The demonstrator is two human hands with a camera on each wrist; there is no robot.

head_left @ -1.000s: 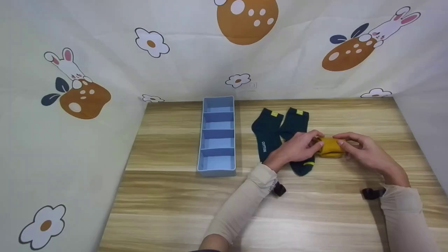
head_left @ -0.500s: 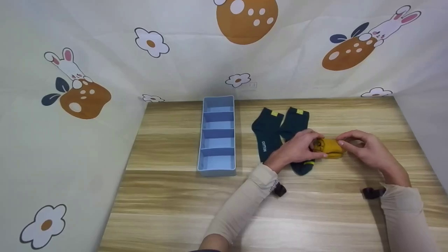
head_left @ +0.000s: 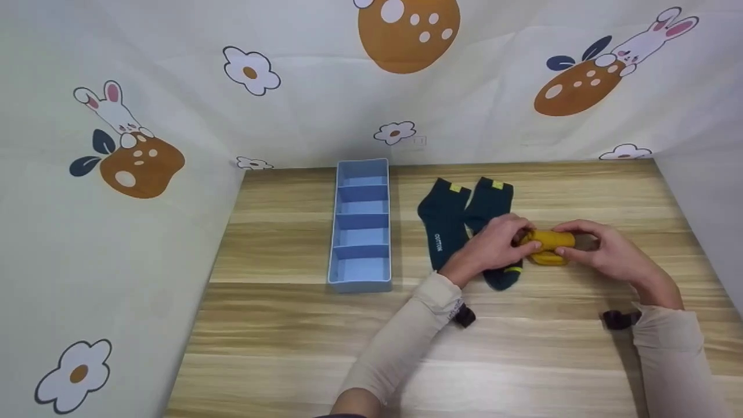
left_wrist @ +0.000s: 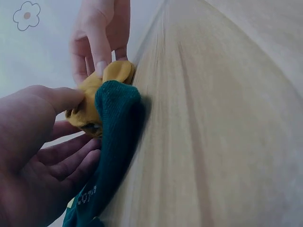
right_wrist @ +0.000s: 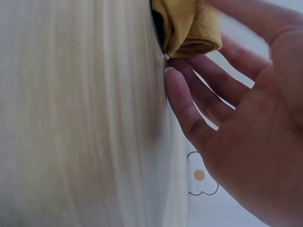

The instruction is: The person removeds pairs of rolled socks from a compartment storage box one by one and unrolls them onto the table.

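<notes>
A mustard-yellow sock bundle [head_left: 551,239], rolled up with a loose fold on its near side, is between both hands. My left hand [head_left: 497,241] pinches its left end, thumb in front and fingers behind, as the left wrist view shows. At the right end, my right hand [head_left: 606,249] holds the bundle between thumb and fingers; its other fingers [right_wrist: 208,90] are spread below the roll in the right wrist view. Two dark green socks lie flat to the left: one sock [head_left: 446,223] is mostly visible, the other sock [head_left: 490,200] partly hidden under my left hand.
A light blue organizer box [head_left: 360,286] with several compartments in a row stands left of the socks. The wood-grain table [head_left: 278,337] meets a patterned cloth wall [head_left: 325,104] at the back and sides. Black straps hang from both wrists.
The yellow bundle has turned between the hands, and a fold now shows below the roll. My left thumb and right fingers have shifted on it. The green socks and box stayed put.
</notes>
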